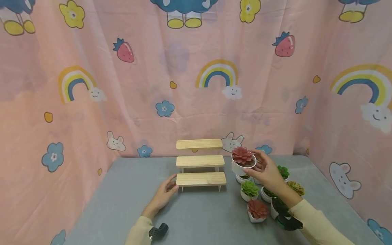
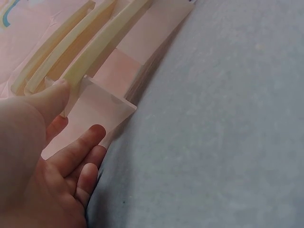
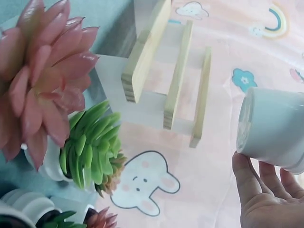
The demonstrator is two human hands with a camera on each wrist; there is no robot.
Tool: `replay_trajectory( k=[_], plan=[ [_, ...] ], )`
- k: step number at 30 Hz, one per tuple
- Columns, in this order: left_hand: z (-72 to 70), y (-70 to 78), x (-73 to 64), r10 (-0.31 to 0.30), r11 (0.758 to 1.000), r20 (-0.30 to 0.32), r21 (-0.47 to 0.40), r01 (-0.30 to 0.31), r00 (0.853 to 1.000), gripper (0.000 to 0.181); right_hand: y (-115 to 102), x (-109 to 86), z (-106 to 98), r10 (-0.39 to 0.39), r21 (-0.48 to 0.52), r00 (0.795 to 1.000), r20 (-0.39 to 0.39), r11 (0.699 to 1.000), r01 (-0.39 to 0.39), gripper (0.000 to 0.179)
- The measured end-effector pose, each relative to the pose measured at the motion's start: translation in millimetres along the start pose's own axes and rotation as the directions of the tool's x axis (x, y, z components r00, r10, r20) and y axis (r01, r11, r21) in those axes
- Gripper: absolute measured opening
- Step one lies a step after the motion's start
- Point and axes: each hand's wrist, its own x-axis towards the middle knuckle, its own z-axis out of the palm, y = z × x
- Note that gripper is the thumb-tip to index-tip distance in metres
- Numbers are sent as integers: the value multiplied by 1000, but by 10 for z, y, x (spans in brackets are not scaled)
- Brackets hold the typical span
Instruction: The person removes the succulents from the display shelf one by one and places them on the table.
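Note:
A three-tier stand [image 1: 200, 179] with pale wooden steps and clear side panels stands on the grey table. My left hand [image 1: 163, 196] rests at the left end of its lowest step. In the left wrist view, the thumb [image 2: 57, 97] touches the board's end while the other fingers lie loosely bent beside the clear panel [image 2: 102, 107]. My right hand [image 1: 268, 174] holds up a potted succulent [image 1: 242, 156], dark red in a round white pot [image 3: 275, 128], right of the stand's steps. Fingers and thumb grip the pot around its side.
Below and around my right forearm stand several potted succulents, among them a green one [image 1: 249, 188], a red one in a white pot [image 1: 258, 209] and a yellowish one [image 1: 295, 188]. A pink patterned curtain [image 1: 147, 129] hangs behind the table [image 1: 122, 204].

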Motion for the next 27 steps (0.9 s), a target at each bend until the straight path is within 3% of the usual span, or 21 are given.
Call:
replay_trajectory(
  k=[9, 27],
  plan=[
    [13, -2, 9, -6, 1000, -11, -6, 6, 1000, 59, 5, -150, -133, -49, -6, 999, -14, 999, 49, 63],
    [2, -34, 31, -9, 1000, -2, 19, 10, 1000, 61, 42, -453, -446, -45, -51, 996, -76, 998, 41, 62]
  ],
)
